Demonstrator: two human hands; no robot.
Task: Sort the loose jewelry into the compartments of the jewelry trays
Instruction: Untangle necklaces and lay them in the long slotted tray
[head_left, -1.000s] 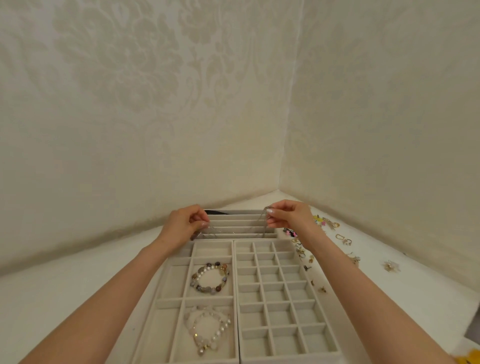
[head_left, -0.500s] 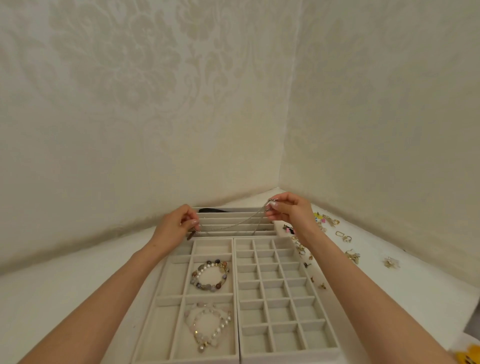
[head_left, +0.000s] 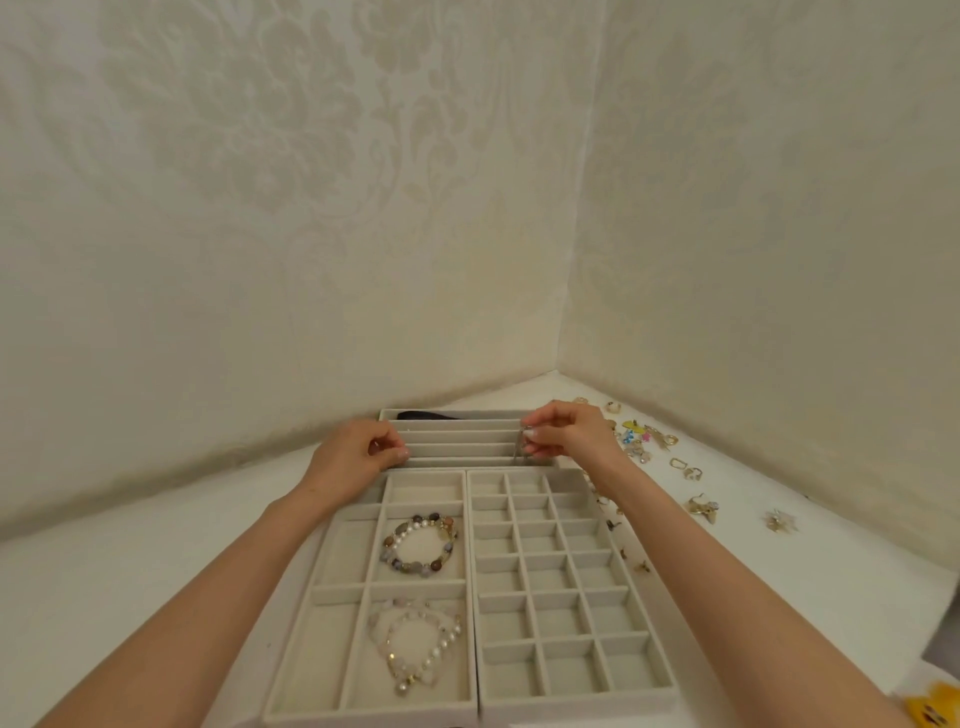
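As the head view showed, the right hand (head_left: 566, 434) pinched a thin chain (head_left: 518, 451) dangling beneath it over the long-slot tray (head_left: 457, 435); the left hand (head_left: 353, 460) was curled, contents undeterminable. Advised: lowering the chain straight along one slot

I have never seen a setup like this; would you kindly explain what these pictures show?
No machine here: one camera worn on a person's head looks down at their bare hands. On a white surface in a room corner sit three pale trays. The left tray holds two beaded bracelets; the grid tray sits beside it. Loose rings and earrings lie to the right. The right hand pinches a thin silver chain over the far slotted tray. Whether the left hand holds anything is unclear.
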